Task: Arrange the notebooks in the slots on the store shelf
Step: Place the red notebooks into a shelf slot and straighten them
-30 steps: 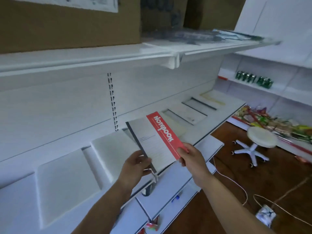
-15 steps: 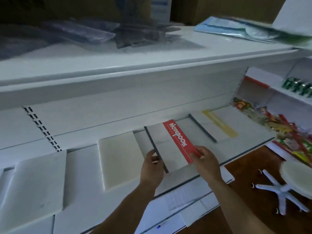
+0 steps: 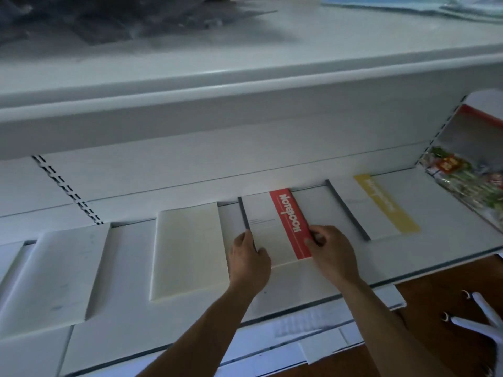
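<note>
- Brown wooden floor (image 3: 435, 308) shows at the near right corner of the view, below the white shelf's front edge (image 3: 299, 308) — with white stool legs (image 3: 476, 319) on castors over it.
- Both hands are on the shelf deck: the left hand (image 3: 249, 263) grips the dark spine edge of the red-band notebook (image 3: 275, 229), and the right hand (image 3: 336, 254) pinches its near right corner over the red strip.
- 1 second ago this notebook was held up in the air, tilted, in front of the shelf; now it lies nearly flat on the deck with its far edge close to the back wall. I judge it is almost seated in its slot, with only squaring and letting go left.
- Just left of it sits a plain cream notebook (image 3: 189, 254), and another pale one (image 3: 60, 276) lies toward the shelf's left end.
- Right of it, overlapped by its right part, lies a grey-spined notebook (image 3: 326, 208), then a yellow-band one (image 3: 386, 202).
- Farther right, colourful packets (image 3: 468, 175) fill the shelf's far right corner.
- Above — the upper shelf (image 3: 245, 77) carries dark wrapped goods.
</note>
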Demonstrator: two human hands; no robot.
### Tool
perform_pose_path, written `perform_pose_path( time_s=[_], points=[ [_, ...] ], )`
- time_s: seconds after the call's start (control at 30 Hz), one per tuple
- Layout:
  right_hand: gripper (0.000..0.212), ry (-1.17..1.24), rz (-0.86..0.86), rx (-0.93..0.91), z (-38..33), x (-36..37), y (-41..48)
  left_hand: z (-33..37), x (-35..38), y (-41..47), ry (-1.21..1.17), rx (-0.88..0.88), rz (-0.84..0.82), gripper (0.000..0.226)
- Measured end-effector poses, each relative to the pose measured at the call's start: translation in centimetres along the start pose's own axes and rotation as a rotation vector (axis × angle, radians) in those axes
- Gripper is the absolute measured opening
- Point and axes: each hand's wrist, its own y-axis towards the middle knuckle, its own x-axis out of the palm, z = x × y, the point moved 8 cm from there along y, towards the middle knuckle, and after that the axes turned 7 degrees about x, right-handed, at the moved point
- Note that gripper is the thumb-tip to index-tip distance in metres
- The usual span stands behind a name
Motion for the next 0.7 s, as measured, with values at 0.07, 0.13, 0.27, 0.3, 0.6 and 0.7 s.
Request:
perform_pose_path(
  time_s=[0.07,0.13,0.27,0.3,0.6,0.7],
  points=[
    [0.028,-0.014,-0.003,0.004,0.2,0.0,0.1,0.1,0.6,-0.4,-0.03,0.011,0.0,0.033],
    [0.029,-0.015,-0.007,0.018,0.4,0.0,0.1,0.9,0.6,-0.9,-0.057,0.041,0.007,0.033],
    [0.029,-0.014,0.0,0.03,0.6,0.0,-0.1,1.2,0.6,-1.0,-0.096,0.056,-0.005,0.033],
    [0.029,-0.01,-0.006,0.039,0.7,0.1,0.0,1.1,0.4,-0.8,-0.104,0.051,-0.014,0.032],
    [0.036,-0.113,0.081,-0.005,-2.8,-0.3,-0.4,1.9,-5.4,-2.9,-0.145,0.031,-0.058,0.038],
    [0.033,-0.129,0.042,-0.124,-7.8,2.2,-1.5,0.5,-10.6,-4.5,0.083,0.1,-0.003,0.03]
  ],
)
